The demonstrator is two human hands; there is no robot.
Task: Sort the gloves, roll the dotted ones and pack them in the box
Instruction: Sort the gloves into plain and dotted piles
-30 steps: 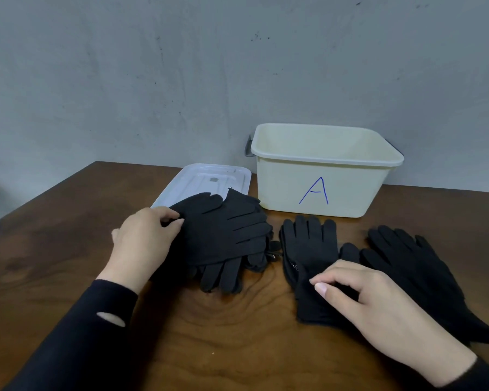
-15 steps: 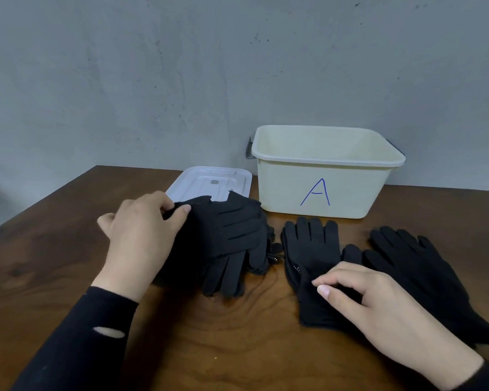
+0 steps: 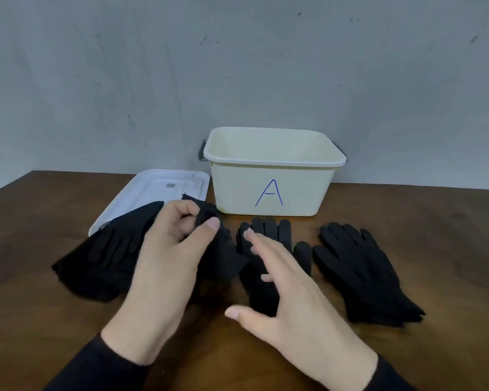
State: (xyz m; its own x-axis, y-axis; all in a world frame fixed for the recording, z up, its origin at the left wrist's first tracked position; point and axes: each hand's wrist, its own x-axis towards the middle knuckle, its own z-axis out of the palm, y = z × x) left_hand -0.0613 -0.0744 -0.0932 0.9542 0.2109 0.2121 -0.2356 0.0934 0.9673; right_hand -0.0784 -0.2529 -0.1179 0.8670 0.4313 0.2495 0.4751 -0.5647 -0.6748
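Note:
My left hand [image 3: 175,249] pinches a black glove [image 3: 108,258] by its cuff and holds it lifted above the table, its fingers trailing down to the left. A second black glove [image 3: 268,235] lies flat at the centre with my right hand [image 3: 283,292] spread open over its lower part. Two more black gloves [image 3: 359,269] lie stacked on the right. The cream box [image 3: 271,190] marked with a blue A stands open behind them. I cannot make out dots on any glove.
A clear plastic lid [image 3: 158,190] lies flat left of the box, partly covered by the lifted glove. The brown wooden table [image 3: 435,235] ends at a grey wall behind the box.
My left hand has gripped the top glove of the left pile and lifted it up and to the right. My right hand has opened and shifted slightly left over the middle glove.

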